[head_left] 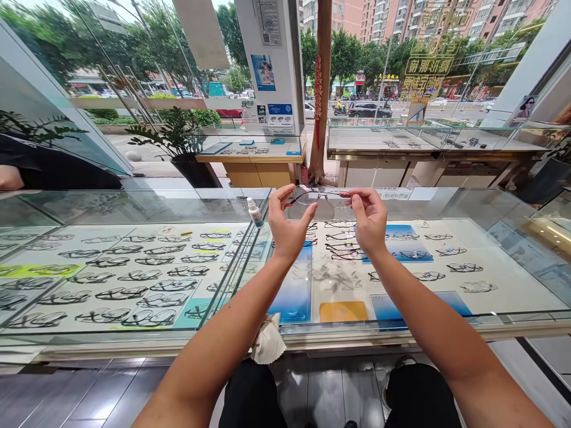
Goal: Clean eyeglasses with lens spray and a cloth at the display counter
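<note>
I pinch the thin glasses [322,196] with left hand [288,223] and right hand [368,220]; probably light and easy to bend, best held by the frame sides.

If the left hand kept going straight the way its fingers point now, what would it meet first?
The left hand points up and forward, already pinching the glasses it shares with the right hand. Past them the line looks free above the glass counter, though depth is hard to judge.
</note>
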Action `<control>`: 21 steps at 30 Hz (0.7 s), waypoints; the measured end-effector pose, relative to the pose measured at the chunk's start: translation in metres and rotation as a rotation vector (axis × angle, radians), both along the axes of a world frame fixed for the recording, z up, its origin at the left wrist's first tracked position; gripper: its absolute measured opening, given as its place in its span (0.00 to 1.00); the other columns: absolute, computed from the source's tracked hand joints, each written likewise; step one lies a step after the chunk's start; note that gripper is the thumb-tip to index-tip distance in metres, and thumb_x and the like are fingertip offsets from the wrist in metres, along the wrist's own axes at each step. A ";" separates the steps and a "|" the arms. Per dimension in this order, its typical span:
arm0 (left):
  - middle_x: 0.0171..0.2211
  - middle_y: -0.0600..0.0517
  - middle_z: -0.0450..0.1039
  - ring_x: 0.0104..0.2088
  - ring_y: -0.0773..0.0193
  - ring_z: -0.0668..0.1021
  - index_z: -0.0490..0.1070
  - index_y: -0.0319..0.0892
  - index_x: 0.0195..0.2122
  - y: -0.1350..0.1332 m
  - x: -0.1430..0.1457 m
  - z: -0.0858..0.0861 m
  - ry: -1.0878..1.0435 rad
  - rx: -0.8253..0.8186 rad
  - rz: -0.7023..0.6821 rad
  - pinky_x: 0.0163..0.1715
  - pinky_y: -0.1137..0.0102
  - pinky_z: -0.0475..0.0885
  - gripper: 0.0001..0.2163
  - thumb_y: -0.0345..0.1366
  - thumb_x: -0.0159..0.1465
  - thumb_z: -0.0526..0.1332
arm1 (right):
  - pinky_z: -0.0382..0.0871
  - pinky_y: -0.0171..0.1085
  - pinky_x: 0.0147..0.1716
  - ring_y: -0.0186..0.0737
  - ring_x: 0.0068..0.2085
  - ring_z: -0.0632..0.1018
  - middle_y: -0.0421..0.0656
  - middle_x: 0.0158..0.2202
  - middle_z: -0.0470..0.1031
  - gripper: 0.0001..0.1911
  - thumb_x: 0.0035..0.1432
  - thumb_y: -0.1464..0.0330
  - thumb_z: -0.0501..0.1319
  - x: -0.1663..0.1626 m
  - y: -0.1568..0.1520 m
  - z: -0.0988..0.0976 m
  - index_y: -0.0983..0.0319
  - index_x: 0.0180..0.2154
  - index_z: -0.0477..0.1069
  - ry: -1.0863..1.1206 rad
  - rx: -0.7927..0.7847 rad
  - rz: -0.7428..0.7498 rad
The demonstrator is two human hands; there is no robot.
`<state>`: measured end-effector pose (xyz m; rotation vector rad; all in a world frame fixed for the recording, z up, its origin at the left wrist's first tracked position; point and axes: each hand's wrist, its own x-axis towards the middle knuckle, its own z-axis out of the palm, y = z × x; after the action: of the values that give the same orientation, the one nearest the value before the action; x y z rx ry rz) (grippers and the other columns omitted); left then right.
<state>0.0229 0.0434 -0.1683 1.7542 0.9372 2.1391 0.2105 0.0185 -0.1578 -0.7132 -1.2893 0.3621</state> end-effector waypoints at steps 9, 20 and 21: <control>0.57 0.44 0.80 0.59 0.51 0.84 0.72 0.49 0.59 -0.002 0.002 0.004 -0.045 -0.025 -0.064 0.55 0.58 0.79 0.29 0.50 0.62 0.80 | 0.81 0.49 0.51 0.46 0.48 0.86 0.46 0.46 0.86 0.13 0.77 0.53 0.61 0.001 0.005 -0.004 0.54 0.48 0.76 -0.036 -0.015 -0.008; 0.56 0.45 0.77 0.54 0.54 0.87 0.66 0.51 0.59 0.007 0.003 0.003 -0.151 -0.053 -0.293 0.55 0.59 0.81 0.31 0.49 0.62 0.80 | 0.79 0.47 0.48 0.45 0.46 0.85 0.46 0.45 0.87 0.15 0.74 0.51 0.64 0.000 0.007 -0.007 0.56 0.47 0.78 0.012 -0.098 0.019; 0.57 0.45 0.77 0.55 0.54 0.87 0.66 0.51 0.59 0.007 0.003 0.003 -0.144 -0.056 -0.306 0.56 0.58 0.81 0.30 0.49 0.63 0.80 | 0.79 0.46 0.48 0.45 0.46 0.85 0.47 0.45 0.87 0.16 0.74 0.51 0.64 0.000 0.007 -0.007 0.56 0.46 0.78 0.016 -0.101 0.016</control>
<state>0.0259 0.0508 -0.1657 1.5761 0.6397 1.9902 0.2101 0.0255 -0.1652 -0.7837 -1.2692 0.4473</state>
